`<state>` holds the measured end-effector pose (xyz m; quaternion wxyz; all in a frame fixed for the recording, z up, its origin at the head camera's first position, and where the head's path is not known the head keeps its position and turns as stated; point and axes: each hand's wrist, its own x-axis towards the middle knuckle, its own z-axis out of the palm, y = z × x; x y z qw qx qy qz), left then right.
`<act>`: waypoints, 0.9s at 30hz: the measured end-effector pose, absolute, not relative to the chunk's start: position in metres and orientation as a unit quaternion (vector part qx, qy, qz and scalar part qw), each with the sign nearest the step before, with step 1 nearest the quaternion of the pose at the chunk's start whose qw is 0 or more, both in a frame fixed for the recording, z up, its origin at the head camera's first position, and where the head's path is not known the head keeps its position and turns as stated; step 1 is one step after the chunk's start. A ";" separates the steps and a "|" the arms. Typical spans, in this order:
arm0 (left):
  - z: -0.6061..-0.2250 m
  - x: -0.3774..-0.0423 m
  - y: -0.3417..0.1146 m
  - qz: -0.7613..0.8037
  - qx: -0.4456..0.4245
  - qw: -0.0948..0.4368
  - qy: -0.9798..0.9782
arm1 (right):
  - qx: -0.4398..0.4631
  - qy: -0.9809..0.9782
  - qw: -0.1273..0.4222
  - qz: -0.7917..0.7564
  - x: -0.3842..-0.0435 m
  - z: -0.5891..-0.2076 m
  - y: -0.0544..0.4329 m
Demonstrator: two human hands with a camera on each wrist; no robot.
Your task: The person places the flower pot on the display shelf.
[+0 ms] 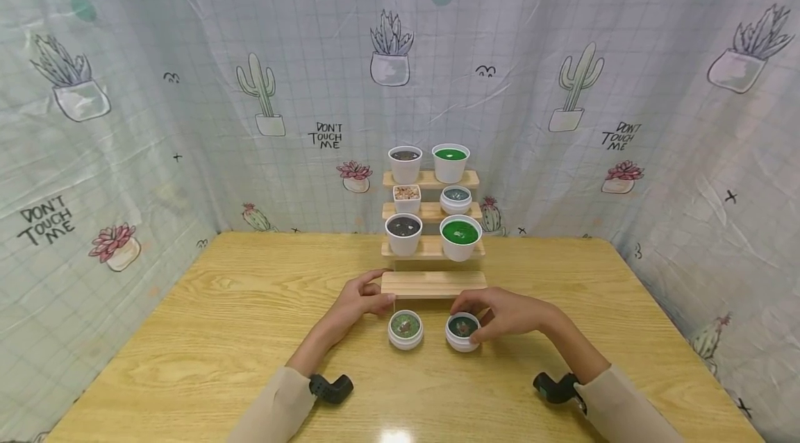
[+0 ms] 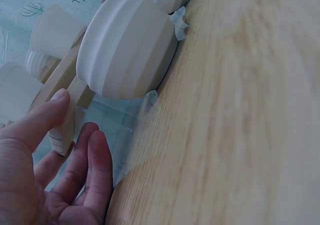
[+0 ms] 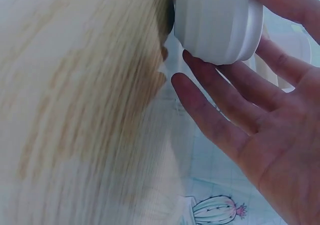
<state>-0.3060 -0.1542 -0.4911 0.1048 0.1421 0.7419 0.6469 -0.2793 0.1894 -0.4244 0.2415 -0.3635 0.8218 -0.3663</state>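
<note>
At the lowest step of a tiered wooden stand, my left hand pinches the step's left end between thumb and fingers. My right hand grips a small round white pot with a dark green filling, standing on the table before the stand. In the right wrist view, the thumb and fingers lie around this pot. A second round white pot, filled with speckled lighter green, stands left of it, near the left hand. Its white side appears close up in the left wrist view.
Two pots stand on each upper step, among them a bright green-filled cup, a dark-filled cup and a square pot with pebble-like contents. A wooden table lies below. A cactus-print curtain hangs behind.
</note>
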 end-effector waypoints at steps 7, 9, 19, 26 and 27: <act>-0.489 -0.307 -0.153 0.644 0.145 0.106 0.743 | -0.364 0.824 0.238 -0.363 -0.279 -0.423 0.189; -0.489 -0.307 -0.153 0.644 0.145 0.106 0.743 | -0.366 0.822 0.238 -0.365 -0.279 -0.421 0.188; -0.489 -0.304 -0.154 0.647 0.145 0.101 0.742 | -0.365 0.828 0.213 -0.368 -0.274 -0.406 0.189; -0.489 -0.303 -0.154 0.647 0.149 0.098 0.741 | -0.371 0.827 0.183 -0.381 -0.276 -0.391 0.186; -0.490 -0.303 -0.154 0.648 0.149 0.100 0.740 | -0.371 0.826 0.178 -0.385 -0.276 -0.389 0.186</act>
